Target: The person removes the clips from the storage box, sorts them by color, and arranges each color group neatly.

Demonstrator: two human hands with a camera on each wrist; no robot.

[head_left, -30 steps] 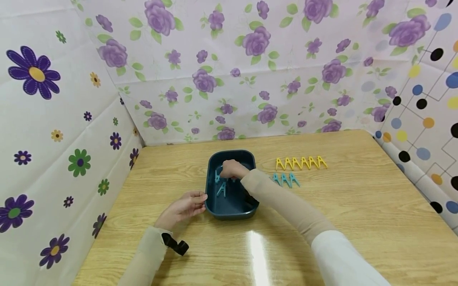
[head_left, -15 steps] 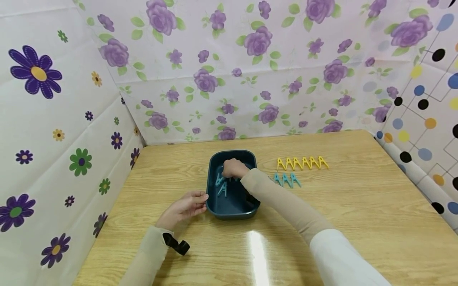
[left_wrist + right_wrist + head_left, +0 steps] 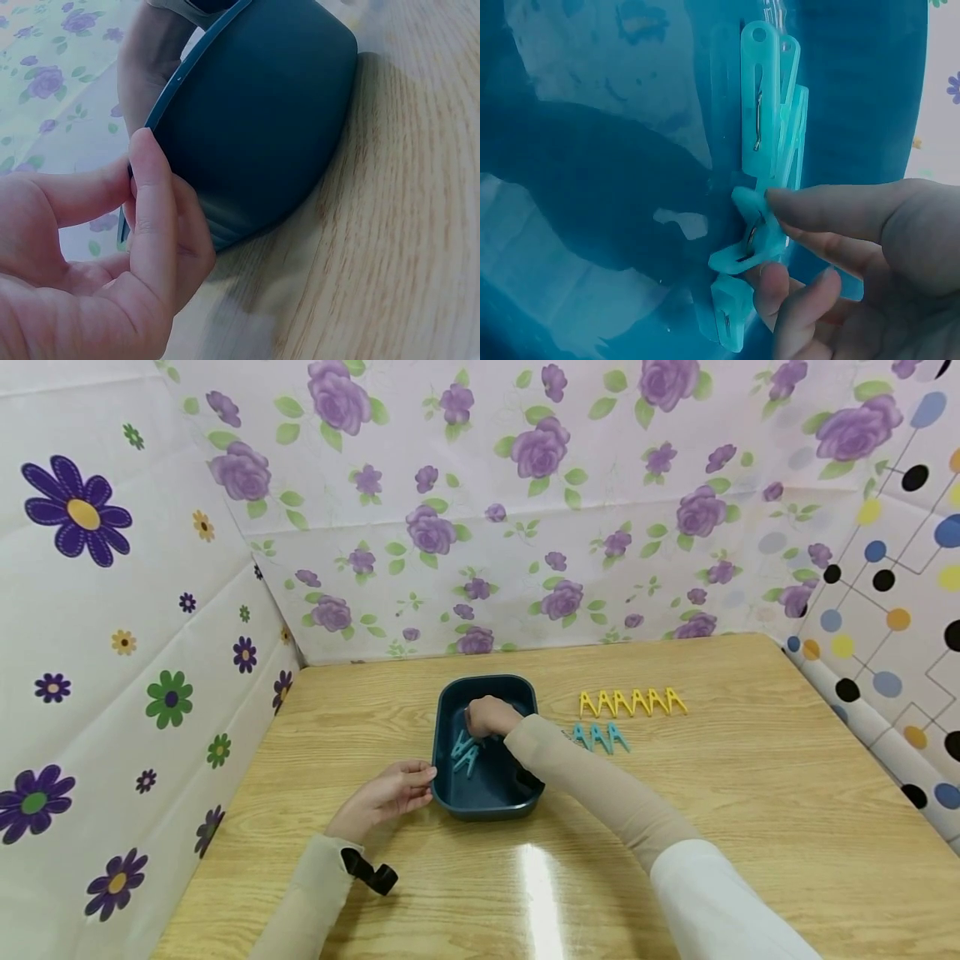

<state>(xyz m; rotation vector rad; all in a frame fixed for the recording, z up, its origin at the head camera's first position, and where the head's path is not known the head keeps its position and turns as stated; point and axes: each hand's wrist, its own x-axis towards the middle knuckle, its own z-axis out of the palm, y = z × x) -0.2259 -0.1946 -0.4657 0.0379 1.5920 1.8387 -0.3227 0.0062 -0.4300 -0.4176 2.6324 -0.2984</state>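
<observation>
A deep dark-blue plastic tub (image 3: pixel 486 815) stands on the table. My left hand (image 3: pixel 396 790) pinches its left rim between thumb and fingers, as the left wrist view shows. Inside the tub my right hand (image 3: pixel 491 717) is lowered among teal clothespins. In the right wrist view its thumb and fingers pinch one teal clothespin (image 3: pixel 763 236). Several more clothespins (image 3: pixel 758 97) overlap beyond the thumb, and another clothespin (image 3: pixel 733 311) lies just below the fingers. From the head, two loose clothespins (image 3: pixel 467 761) show left of the right hand, which hides the rest.
Right of the tub lies a row of several yellow clothespins (image 3: pixel 635 702). In front of it are three blue clothespins (image 3: pixel 597 737), with something grey partly hidden beside them by the right sleeve. Flowered cloth (image 3: pixel 480 527) hangs behind the table.
The upper of the two loose clothespins in the tub has tilted and shifted down, closer to the lower one. My right hand moves slightly inside the tub; the left keeps its place.
</observation>
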